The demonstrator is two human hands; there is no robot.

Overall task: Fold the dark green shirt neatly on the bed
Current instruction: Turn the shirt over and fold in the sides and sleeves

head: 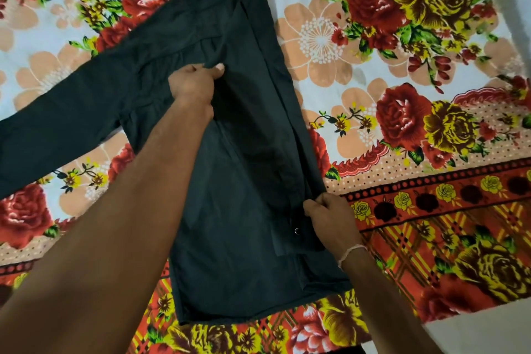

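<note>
1. The left hand (192, 86) is closed, thumb pressed against curled fingers, pinching a gathered bunch of cloth in the upper middle of the dark green shirt (244, 181).
2. The right hand (330, 217) is closed too, its fingers curled over the shirt's right edge low down, gripping the fold there. A thin pale thread band (352, 251) circles that wrist.
3. No container appears anywhere in the view; the shirt rests directly on the floral bedsheet (416, 80).
4. The shirt lies in the centre of the bed, collar toward 12 o'clock and hem toward 6 o'clock, its right side already folded inward so a straight edge runs from about 12 to 5 o'clock.
5. One sleeve (57, 126) stretches flat from the body toward 9 o'clock, running off the picture's left edge.
6. From the left hand the bulk of the shirt spreads toward 5 and 6 o'clock; from the right hand it lies toward 9 and 10 o'clock.
7. A small pale button (296, 230) shows on the cloth just beside the right hand, at its 8 o'clock.
</note>
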